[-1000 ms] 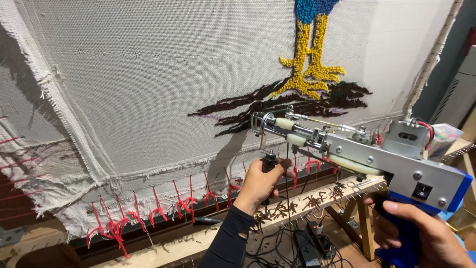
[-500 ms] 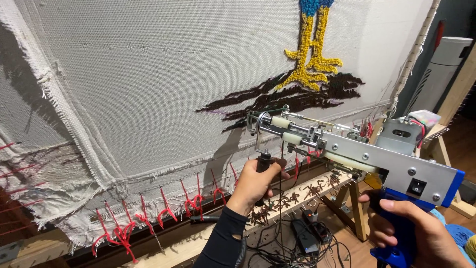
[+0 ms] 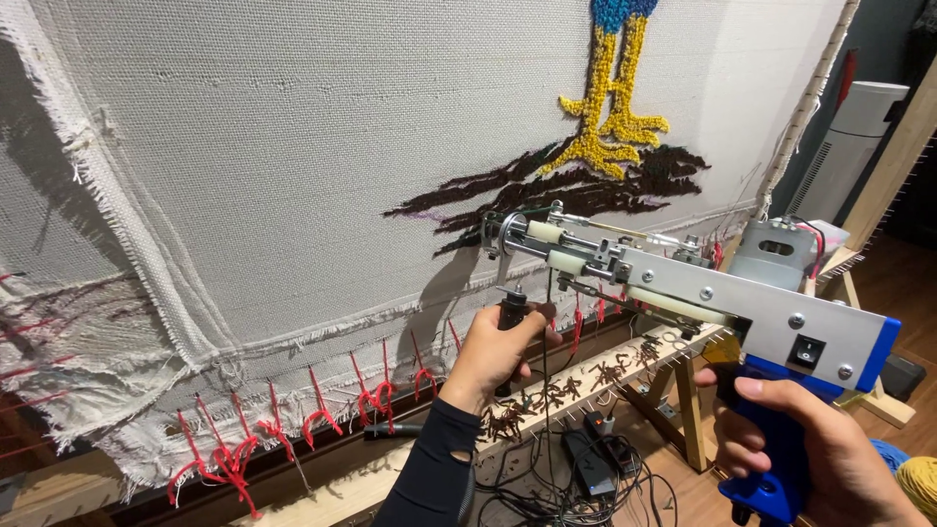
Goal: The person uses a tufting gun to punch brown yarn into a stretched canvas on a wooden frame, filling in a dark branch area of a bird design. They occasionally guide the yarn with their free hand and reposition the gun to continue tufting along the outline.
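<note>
Both hands grip the tufting gun [image 3: 683, 293]: left hand [image 3: 498, 351] on its front handle, right hand [image 3: 820, 449] on the blue grip. A tilted needle could tear the cloth [image 3: 293, 146].

One tufting gun [image 3: 703, 303], two hands, left [image 3: 498, 353] and right [image 3: 820, 459], one stretched cloth [image 3: 293, 146], one tufted bird's leg pair [image 3: 610, 107].

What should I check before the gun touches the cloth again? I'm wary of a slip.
1. Left hand around the front handle: ok.
2. Right hand around the blue grip: ok.
3. Gun tip off the cloth: ok, a gap shows.
4. Finger on trigger: cannot tell.
5. Yarn threaded at the needle: cannot tell.
6. Cords on the floor below the frame: not ok, tangled.
</note>
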